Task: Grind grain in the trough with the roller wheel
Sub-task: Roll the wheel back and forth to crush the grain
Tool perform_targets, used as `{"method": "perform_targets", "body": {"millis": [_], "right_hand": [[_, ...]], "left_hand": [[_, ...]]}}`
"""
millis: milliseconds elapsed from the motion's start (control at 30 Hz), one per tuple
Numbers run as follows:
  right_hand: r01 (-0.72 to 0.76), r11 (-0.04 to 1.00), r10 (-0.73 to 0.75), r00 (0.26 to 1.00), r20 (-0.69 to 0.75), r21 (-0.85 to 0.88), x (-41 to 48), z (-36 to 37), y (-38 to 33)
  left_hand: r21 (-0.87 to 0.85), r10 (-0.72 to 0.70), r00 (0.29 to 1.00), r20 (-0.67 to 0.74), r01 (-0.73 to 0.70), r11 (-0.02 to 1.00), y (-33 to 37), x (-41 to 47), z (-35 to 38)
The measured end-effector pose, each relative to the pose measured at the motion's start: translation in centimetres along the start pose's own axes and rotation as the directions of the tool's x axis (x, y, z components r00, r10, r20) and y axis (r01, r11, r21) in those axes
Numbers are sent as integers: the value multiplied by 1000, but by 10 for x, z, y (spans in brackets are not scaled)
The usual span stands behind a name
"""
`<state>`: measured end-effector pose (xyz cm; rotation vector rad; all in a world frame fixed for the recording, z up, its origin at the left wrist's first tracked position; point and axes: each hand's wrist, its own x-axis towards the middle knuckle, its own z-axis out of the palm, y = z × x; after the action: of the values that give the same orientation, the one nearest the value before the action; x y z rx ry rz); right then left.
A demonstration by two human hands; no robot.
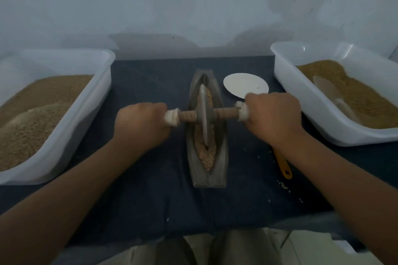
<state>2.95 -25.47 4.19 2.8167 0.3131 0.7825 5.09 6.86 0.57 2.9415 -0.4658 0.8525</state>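
A narrow boat-shaped grey trough (221,157) lies lengthwise on the dark cloth at the centre, with tan crushed grain (206,155) along its groove. The grey roller wheel (204,114) stands upright in the groove near the trough's middle, on a wooden axle (225,112) with white-wrapped ends. My left hand (140,122) is closed around the left handle end. My right hand (273,114) is closed around the right end. Both hands sit level on either side of the trough.
A white plastic tub (71,127) of tan grain stands at the left, another tub (301,101) with grain and a pale scoop (329,90) at the right. A white plate (243,84) lies behind my right hand. An orange handle (283,165) lies under my right forearm, with loose grains nearby.
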Motion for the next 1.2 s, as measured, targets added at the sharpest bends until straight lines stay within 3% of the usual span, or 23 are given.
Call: {"method": "perform_targets", "body": {"millis": [133, 233, 300, 433, 500, 633, 733, 833, 1000, 1100, 1200], "right_hand": [[-60, 998, 60, 998, -1, 18, 56, 11, -1], [-52, 998, 50, 998, 42, 34, 65, 11, 1], [-45, 999, 44, 999, 19, 29, 44, 9, 2], [22, 996, -16, 998, -68, 88, -17, 6, 4], [37, 995, -29, 996, -83, 95, -25, 11, 5], [-21, 1000, 21, 999, -48, -2, 23, 23, 4], [-97, 993, 98, 995, -12, 65, 62, 20, 1], [-132, 989, 124, 986, 113, 61, 42, 19, 1], [22, 990, -17, 999, -41, 137, -31, 7, 4], [31, 992, -28, 999, -23, 126, -32, 9, 4], [-61, 995, 58, 997, 41, 77, 8, 23, 2]], "left_hand": [[-50, -150, 977, 153, 159, 986, 3, 65, 14], [-39, -165, 958, 233, 179, 983, 10, 75, 6], [-10, -127, 969, 211, 132, 991, 10, 52, -3], [-25, 77, 997, -2, -77, 997, 5, -9, -21], [-67, 88, 996, -29, -90, 994, 1, -11, -17], [-37, -39, 995, 90, 42, 998, 1, 44, 3], [-13, -96, 975, 198, 100, 995, 6, 87, 1], [66, -47, 978, 202, 35, 997, 13, 75, -13], [107, 130, 987, 91, -139, 984, 4, 3, -33], [103, 104, 990, 96, -114, 988, 2, 7, -24], [85, 7, 990, 142, -19, 996, 2, 45, 0]]}}
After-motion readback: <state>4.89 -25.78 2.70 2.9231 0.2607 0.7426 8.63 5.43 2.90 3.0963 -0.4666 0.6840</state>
